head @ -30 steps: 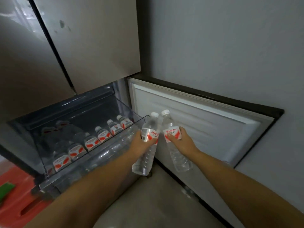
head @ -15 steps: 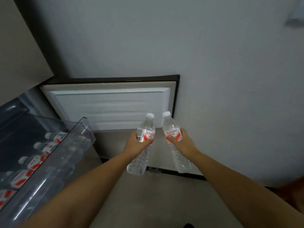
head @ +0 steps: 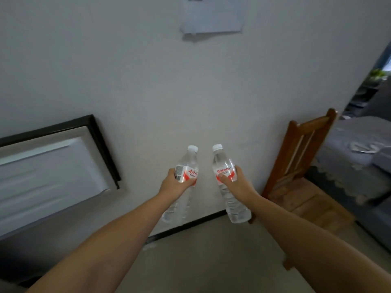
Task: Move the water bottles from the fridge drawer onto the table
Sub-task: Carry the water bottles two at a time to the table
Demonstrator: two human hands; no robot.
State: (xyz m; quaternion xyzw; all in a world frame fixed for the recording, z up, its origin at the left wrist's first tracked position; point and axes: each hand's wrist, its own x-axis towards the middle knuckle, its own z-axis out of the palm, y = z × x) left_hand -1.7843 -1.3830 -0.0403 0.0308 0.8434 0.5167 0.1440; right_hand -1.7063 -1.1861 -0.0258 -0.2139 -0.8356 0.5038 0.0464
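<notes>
Clear plastic fills both fists: the left hand (head: 175,186) is wrapped round the red-and-white label of one water bottle (head: 186,176), and the right hand (head: 234,182) is wrapped round the label of a second water bottle (head: 227,180), thumb lying across the front of it. Both bottles carry white caps and are held out in front of the person in mid-air, caps tipped away and bases angled back toward the forearms; they sit side by side, near each other but not touching. Behind them rises a pale grey wall (head: 148,81) with a sheet of paper (head: 212,14) fixed high up. To the left, the white inner face of an open fridge door (head: 48,178) with a dark frame juts into view. To the right stands a wooden chair (head: 304,172), and just beyond it a table (head: 349,172) draped in a grey cloth with a lace-patterned edge; something pale lies on it, too blurred to name. A dark skirting strip runs along the foot of the wall above a light floor (head: 211,261)
</notes>
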